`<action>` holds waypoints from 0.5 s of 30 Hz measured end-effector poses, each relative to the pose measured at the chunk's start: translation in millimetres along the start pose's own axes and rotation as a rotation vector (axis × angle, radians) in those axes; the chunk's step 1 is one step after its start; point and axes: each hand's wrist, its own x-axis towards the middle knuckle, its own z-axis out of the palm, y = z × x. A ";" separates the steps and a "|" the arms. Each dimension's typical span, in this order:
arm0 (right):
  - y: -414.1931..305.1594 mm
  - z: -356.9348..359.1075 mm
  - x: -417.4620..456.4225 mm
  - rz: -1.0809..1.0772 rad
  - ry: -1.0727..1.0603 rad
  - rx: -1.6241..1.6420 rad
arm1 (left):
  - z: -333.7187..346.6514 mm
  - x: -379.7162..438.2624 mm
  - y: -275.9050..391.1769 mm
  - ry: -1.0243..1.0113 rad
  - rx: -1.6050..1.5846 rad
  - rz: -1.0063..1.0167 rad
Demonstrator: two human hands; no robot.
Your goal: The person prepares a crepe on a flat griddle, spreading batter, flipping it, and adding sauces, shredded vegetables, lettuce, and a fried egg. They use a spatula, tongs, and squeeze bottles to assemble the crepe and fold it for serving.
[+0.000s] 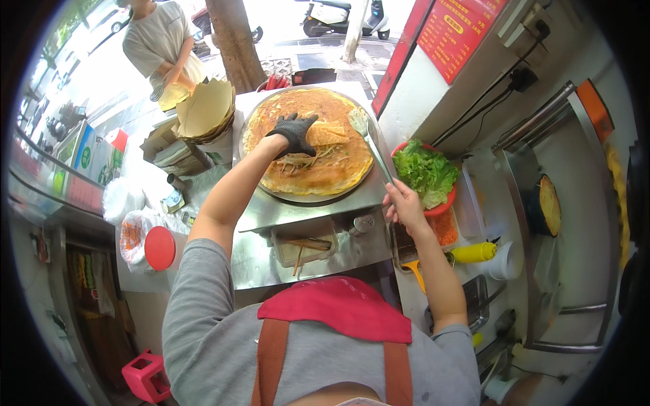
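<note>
A large round crepe [335, 175], browned with a yellow egg edge, covers a round griddle [332, 199]. My left hand [296, 134], in a black textured glove, rests spread at the left end of a crisp golden cracker [329, 133] on the crepe. Pale shredded filling [299, 161] lies just below that hand. My bare right hand [404, 203] grips the handle of a long metal utensil [375, 148]. Its whitish, food-smeared end touches or hovers over the crepe's right edge; its exact kind is unclear.
Right of the griddle stand a red bowl of lettuce [425, 170], shredded orange food [443, 231] and a yellow squeeze bottle [473, 252]. A container with wooden tools [304, 247] and a shaker [361, 225] sit in front. Paper bags [207, 109] stand left; a person [162, 51] stands beyond.
</note>
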 end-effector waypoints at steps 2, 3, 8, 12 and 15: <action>0.9 2.4 -19.1 0.001 0.003 0.025 | 0.4 7.9 -2.5 -0.018 -0.011 0.000; 1.7 3.5 -28.5 0.002 0.004 0.039 | 1.2 8.5 -3.3 -0.023 -0.008 0.004; 16.1 -6.2 -81.0 0.045 0.068 0.098 | 1.3 -0.1 -7.6 -0.032 0.006 0.017; 40.7 -18.7 -111.5 0.088 0.192 0.200 | 2.3 -9.1 1.9 0.051 0.020 0.024; 52.8 -22.3 -120.9 0.100 0.264 0.289 | 2.9 -9.1 5.3 0.068 0.033 -0.004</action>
